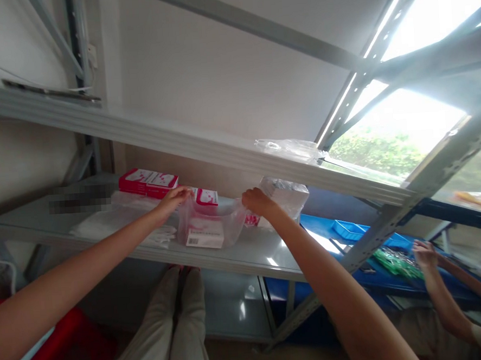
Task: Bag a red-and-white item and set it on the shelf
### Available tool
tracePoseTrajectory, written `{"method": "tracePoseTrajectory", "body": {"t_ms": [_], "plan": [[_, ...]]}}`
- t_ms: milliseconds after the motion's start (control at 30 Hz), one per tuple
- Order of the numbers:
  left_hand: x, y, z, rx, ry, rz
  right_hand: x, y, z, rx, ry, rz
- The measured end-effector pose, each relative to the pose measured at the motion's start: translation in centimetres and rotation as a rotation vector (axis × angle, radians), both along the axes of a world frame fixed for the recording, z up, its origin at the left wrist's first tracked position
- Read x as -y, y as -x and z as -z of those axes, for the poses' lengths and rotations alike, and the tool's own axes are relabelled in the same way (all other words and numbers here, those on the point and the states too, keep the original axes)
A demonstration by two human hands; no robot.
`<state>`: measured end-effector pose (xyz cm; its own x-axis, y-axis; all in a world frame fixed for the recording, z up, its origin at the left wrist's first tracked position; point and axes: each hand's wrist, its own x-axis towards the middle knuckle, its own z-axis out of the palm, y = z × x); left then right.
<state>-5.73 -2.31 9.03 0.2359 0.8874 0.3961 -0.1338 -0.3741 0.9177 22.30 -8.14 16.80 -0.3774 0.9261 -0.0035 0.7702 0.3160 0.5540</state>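
My left hand [178,196] and my right hand [258,201] each pinch one upper corner of a clear plastic bag [233,224]. The bag hangs stretched between them over the grey shelf. A small white box [205,233] with a barcode shows through the film, in the lower part of the bag. Behind my left hand stand red and white boxes [147,181], and another red and white box [206,197] sits just behind the bag. A stack of flat clear plastic bags [118,223] lies on the shelf under my left forearm.
Right of my right hand stands a plastic-wrapped package [286,196]. An upper shelf beam [206,147] crosses above my hands, with crumpled clear film [289,149] on it. Another person's hand [425,254] is at a blue table on the right, near green packets [398,265] and a blue tray [351,230].
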Motion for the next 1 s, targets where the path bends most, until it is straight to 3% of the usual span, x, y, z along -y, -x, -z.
{"method": "tracePoseTrajectory", "body": {"t_ms": [133,233,333,500,633,733,833,1000], "plan": [[-0.5,-0.7,-1.2,0.031,-0.1,0.006,-0.4,-0.9,-1.3,-0.427,0.013,0.04],[-0.5,-1.5,-1.4,0.066,-0.128,0.047,-1.0,-1.2,-1.2,-0.788,0.061,-0.001],[-0.5,-2.1,-1.0,-0.031,-0.173,0.068,-1.4,-0.5,-0.1,-1.166,0.108,-0.069],[-0.9,-3.1,-0.2,-0.199,-0.302,0.035,-1.6,2.5,2.1,-1.725,0.378,-0.077],[-0.9,-4.4,0.1,-0.242,-0.372,0.032,-2.0,4.8,4.1,-2.04,0.334,-0.09],[0.1,-5.5,0.0,-0.268,-0.417,0.074,-2.2,5.8,6.1,-2.14,0.301,-0.103],[1.7,-6.5,-0.4,-0.404,-0.526,0.13,-2.5,6.2,7.8,-2.087,0.32,-0.025],[2.7,-7.2,-0.7,-0.544,-0.687,-0.01,-2.9,5.4,9.2,-2.074,0.294,0.105]]}}
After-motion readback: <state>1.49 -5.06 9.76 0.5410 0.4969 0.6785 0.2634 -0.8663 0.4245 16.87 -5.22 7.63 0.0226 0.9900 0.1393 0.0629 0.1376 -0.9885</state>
